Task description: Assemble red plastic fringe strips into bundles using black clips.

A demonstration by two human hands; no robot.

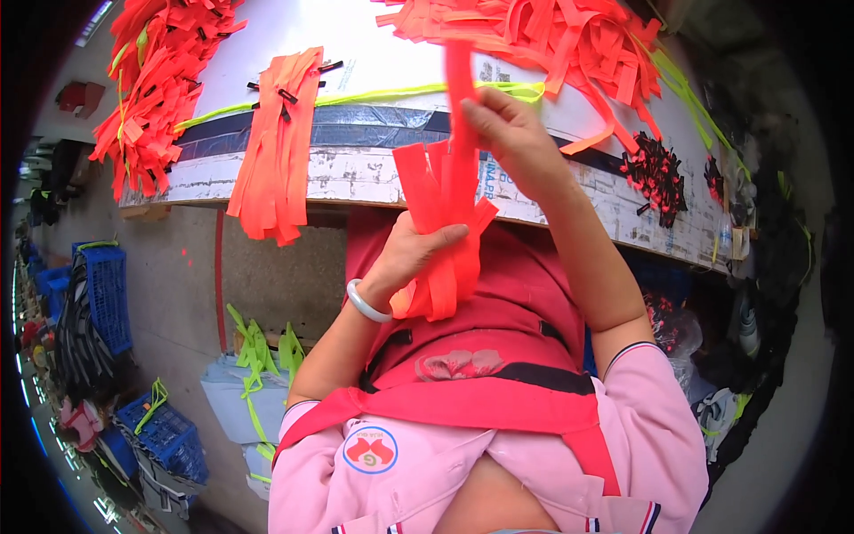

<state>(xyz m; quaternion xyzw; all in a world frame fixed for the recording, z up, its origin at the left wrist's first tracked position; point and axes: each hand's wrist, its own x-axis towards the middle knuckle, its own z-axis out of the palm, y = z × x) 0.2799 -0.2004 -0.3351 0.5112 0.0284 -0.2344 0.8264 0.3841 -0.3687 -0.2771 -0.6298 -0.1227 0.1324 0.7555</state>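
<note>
In front of my apron, my left hand (411, 256) is closed around a bundle of orange-red fabric strips (452, 280), thumb across the front. Its strip ends fan out above and below the fist. Raised over the table's near edge, my right hand (520, 138) pinches a single orange-red strip (460, 98) that runs upright just above the bundle; its top is slightly blurred. Left of my hands, another bunch of strips (277, 160) with small black pieces at its upper end hangs over the edge. A neon-yellow ribbon (374, 93) passes beneath it and behind my right hand.
The white, taped tabletop (356, 173) ends just ahead of me. Large heaps of strips lie at the back right (543, 40) and far left (160, 89). A cluster of small black-and-red pieces (654, 178) sits at the right edge. Blue crates (165, 436) stand on the floor at left.
</note>
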